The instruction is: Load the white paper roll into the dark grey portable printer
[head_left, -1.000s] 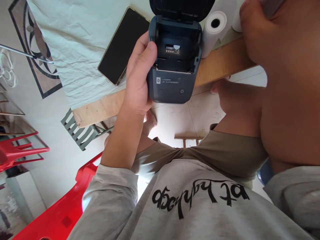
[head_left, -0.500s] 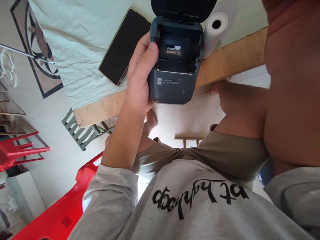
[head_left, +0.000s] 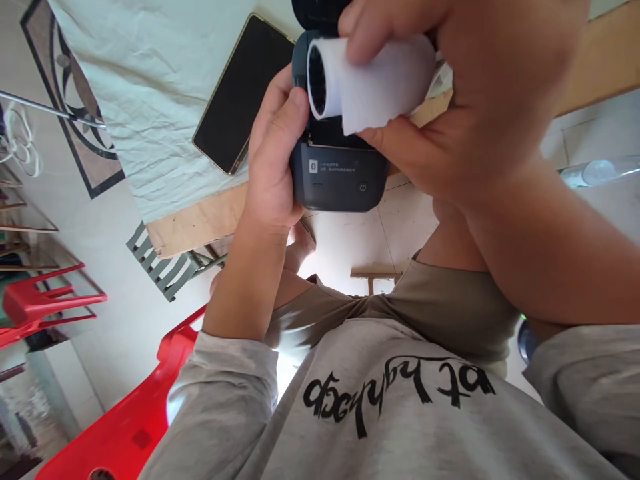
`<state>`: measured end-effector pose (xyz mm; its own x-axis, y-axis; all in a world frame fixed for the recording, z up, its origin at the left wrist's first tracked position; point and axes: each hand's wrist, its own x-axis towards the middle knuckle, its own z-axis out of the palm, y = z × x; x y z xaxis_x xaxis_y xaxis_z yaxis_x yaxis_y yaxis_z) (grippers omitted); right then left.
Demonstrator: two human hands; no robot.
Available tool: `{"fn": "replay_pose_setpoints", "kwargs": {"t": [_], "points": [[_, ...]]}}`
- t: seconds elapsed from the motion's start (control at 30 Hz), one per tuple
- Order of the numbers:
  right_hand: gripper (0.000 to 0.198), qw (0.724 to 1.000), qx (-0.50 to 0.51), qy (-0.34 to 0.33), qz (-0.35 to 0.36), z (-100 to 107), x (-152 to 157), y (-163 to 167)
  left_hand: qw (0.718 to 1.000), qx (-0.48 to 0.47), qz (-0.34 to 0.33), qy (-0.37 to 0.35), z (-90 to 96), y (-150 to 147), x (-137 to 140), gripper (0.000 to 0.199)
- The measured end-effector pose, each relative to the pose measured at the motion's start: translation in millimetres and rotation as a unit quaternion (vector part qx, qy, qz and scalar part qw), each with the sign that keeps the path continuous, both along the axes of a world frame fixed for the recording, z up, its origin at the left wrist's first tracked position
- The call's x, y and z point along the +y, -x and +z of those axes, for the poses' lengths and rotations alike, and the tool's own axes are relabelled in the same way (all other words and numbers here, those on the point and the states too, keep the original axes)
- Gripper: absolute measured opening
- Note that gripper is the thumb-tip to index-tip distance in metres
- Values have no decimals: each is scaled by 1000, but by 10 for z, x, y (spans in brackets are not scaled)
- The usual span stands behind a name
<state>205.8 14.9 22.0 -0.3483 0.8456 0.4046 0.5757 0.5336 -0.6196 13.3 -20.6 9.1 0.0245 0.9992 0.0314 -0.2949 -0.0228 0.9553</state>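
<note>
A dark blue portable printer (head_left: 340,183), its black lid (head_left: 315,13) flipped up, is gripped along its side by my left hand (head_left: 277,147). Its front carries a power button and small white print. Over the open paper bay, my right hand (head_left: 480,100) holds a roll of white paper (head_left: 385,83) between thumb and fingers. The roll's hollow end points left, and a loose flap of paper hangs toward me. The roll hides most of the bay, so I cannot tell whether it touches the inside. Left of the printer lies a phone (head_left: 240,93) with a dark screen.
A pale green cloth (head_left: 145,120) covers the table, whose bare wooden edge (head_left: 200,217) faces me. Red plastic chairs (head_left: 135,413) and a green slatted stool (head_left: 160,263) stand at the left. A clear bottle (head_left: 600,172) shows at the far right.
My right hand has come in from the right and now holds the paper roll over the printer's open bay. My left hand keeps the printer in nearly the same place.
</note>
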Motion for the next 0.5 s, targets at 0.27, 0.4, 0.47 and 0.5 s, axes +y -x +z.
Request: {"fn": "replay_pose_setpoints", "kwargs": {"t": [0.27,0.4,0.47,0.5], "points": [[40,981,-152,-115,23,18,-11,-17,999,10,-41,-10,57,96,6,30],[44,988,-134,-70,-22,81,-24,-53,998,-21,-60,-6,50,66,1,24],[42,989,-140,-45,-28,127,-24,-34,998,-36,-48,-6,28,31,1,24],[39,988,-149,-31,-18,146,-23,-16,998,-37,-44,-7,17,18,1,26]]}}
